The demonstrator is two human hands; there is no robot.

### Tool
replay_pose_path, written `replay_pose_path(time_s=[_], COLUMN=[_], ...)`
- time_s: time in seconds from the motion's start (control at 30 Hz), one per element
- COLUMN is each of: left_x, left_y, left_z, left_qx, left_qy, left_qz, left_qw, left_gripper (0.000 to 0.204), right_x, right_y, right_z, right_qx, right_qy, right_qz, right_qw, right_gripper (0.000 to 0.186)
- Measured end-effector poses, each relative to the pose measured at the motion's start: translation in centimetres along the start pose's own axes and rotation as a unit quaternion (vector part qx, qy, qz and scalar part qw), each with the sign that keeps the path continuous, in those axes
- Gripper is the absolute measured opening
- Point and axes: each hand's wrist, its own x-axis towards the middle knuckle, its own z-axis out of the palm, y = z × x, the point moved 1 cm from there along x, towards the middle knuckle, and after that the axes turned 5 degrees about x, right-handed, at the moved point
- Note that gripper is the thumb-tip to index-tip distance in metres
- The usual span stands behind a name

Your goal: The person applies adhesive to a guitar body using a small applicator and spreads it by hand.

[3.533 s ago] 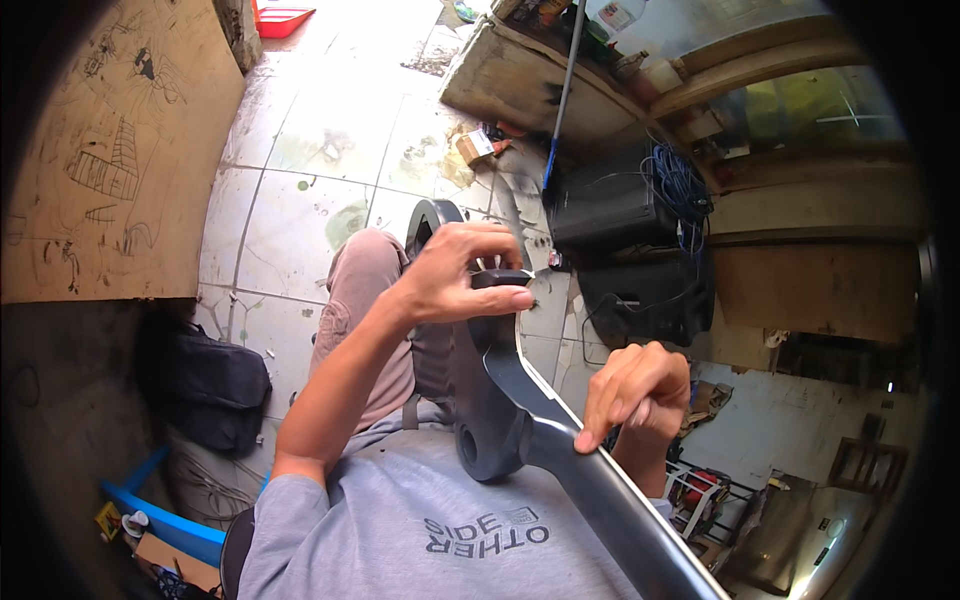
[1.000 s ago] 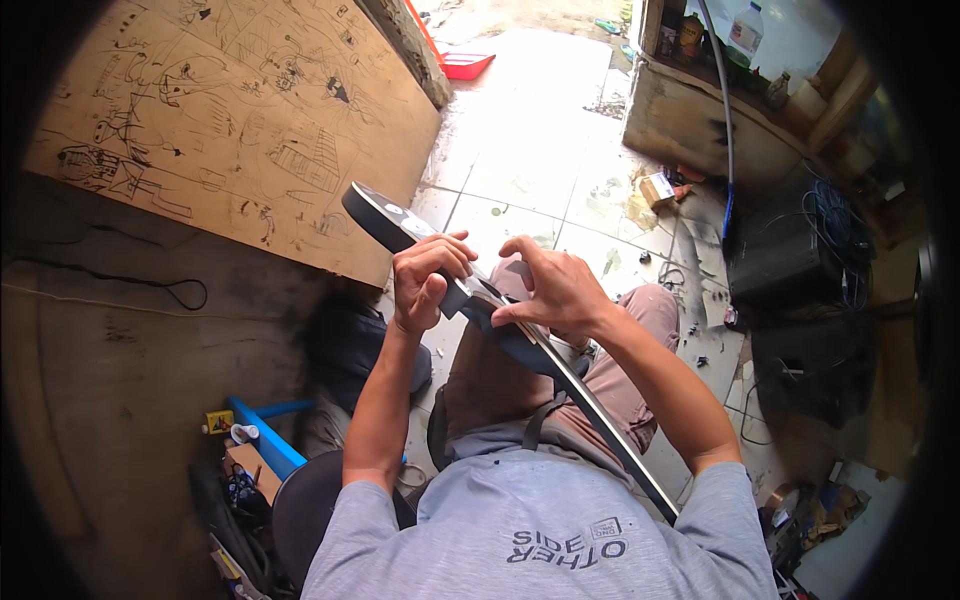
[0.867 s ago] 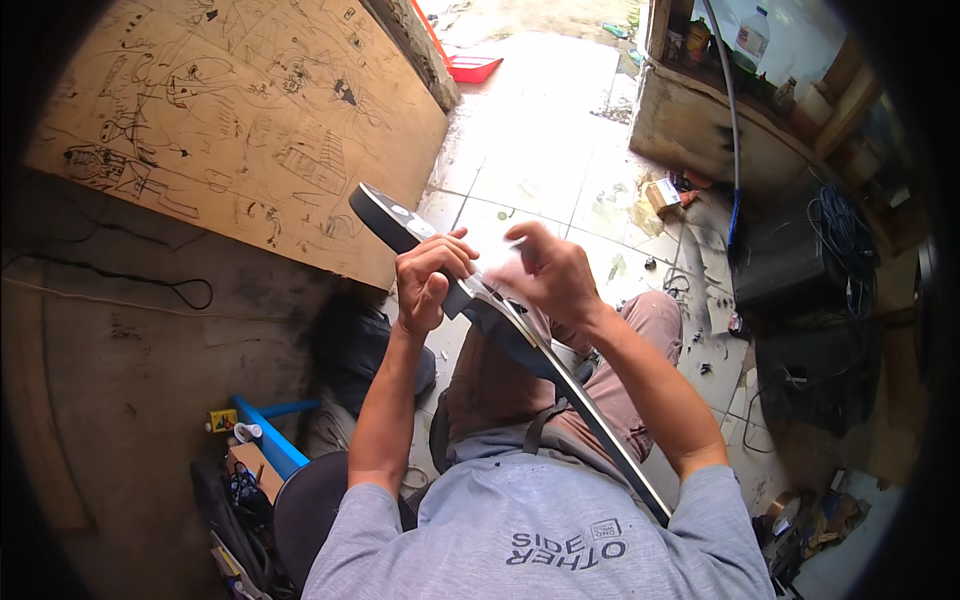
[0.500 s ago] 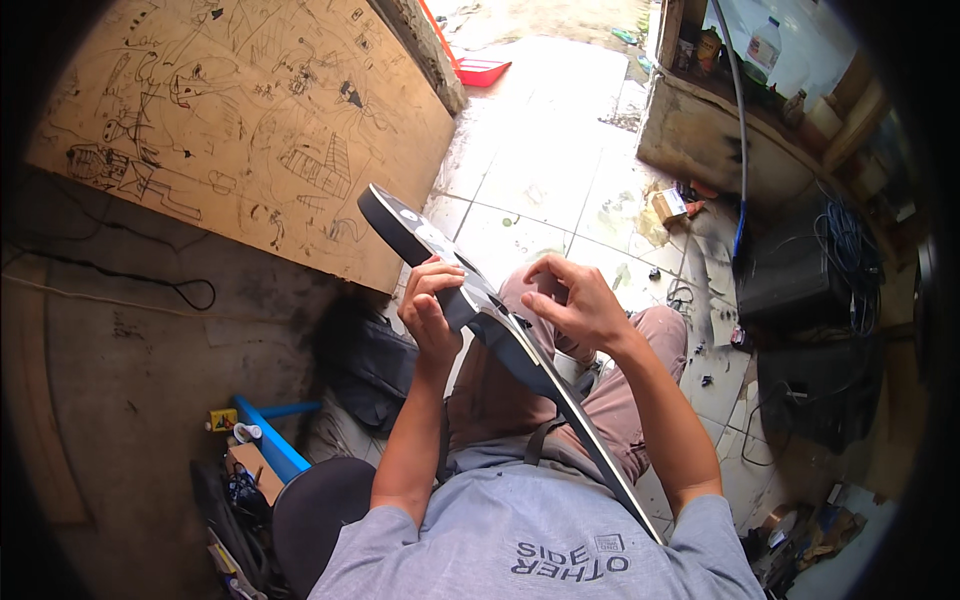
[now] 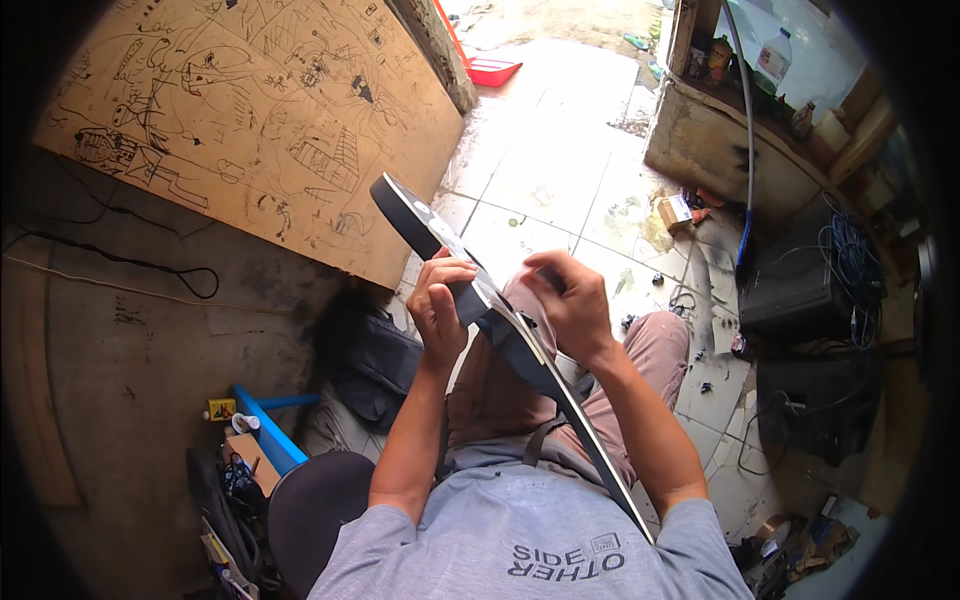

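What looks like an electric guitar (image 5: pixel 525 362), dark-sided with pale edging, stands on edge across my lap. Its wider body points away from me and its long narrow part runs back to my chest on the right. Fingers of my left hand (image 5: pixel 441 305) wrap over the near edge of the body and grip it. On the other side, my right hand (image 5: pixel 580 305) hovers close to the guitar's face with its fingers curled in. Whatever those fingers hold, if anything, is hidden. A small dark knob-like part (image 5: pixel 526 320) projects from the face below the right fingers.
A drawn-on wooden board (image 5: pixel 270 130) stands at the far left. Black boxy equipment with tangled cables (image 5: pixel 800 290) lies at right. A small carton (image 5: pixel 675 211) and scattered bits lie on the tiled floor (image 5: pixel 540 180). A dark round stool seat (image 5: pixel 315 515) is beside me.
My right hand has moved slightly left, and its fingers have curled further toward the guitar. My left hand keeps its grip. The whole view has shifted a little.
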Motion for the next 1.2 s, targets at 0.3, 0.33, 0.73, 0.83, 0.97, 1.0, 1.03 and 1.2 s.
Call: replay_pose_path(time_s=[0.3, 0.33, 0.73, 0.83, 0.97, 1.0, 1.03, 1.2], left_x=[-1.6, -2.1, -2.3, -2.6, -1.6, -1.6, -1.6, -1.8], left_y=[0.7, 0.9, 2.3, 1.4, 2.3, 2.3, 2.3, 2.4], left_z=[-0.6, -0.3, -0.8, -0.8, -1.4, -1.2, -1.2, -1.0], left_qx=[0.092, 0.095, 0.060, 0.058, 0.048, 0.044, 0.043, 0.063], left_qy=[-0.085, -0.073, -0.134, -0.154, -0.203, -0.200, -0.196, -0.188], left_qz=[0.063, 0.039, -0.065, -0.061, -0.035, -0.034, -0.034, -0.035], left_qw=[0.990, 0.992, 0.987, 0.984, 0.977, 0.978, 0.979, 0.979], left_gripper=[0.050, 0.051, 0.075, 0.078, 0.081, 0.082, 0.082, 0.081], right_x=[0.0, -0.1, -0.2, -0.4, -0.9, -1.0, -1.0, -1.4], right_y=[0.0, 0.3, -1.0, -1.4, -1.3, -1.3, -1.3, -1.8], right_z=[-3.6, -3.8, -5.5, -5.1, -4.4, -4.6, -4.9, -5.3], right_qx=[-0.031, -0.013, 0.007, -0.038, -0.014, -0.052, -0.088, -0.131], right_qy=[-0.082, -0.080, -0.156, -0.181, -0.182, -0.198, -0.214, -0.227], right_qz=[0.137, 0.141, 0.123, 0.087, 0.023, -0.006, -0.037, -0.078], right_qw=[0.987, 0.987, 0.980, 0.979, 0.983, 0.979, 0.972, 0.962], right_gripper=[0.033, 0.035, 0.032, 0.036, 0.022, 0.018, 0.014, 0.009])
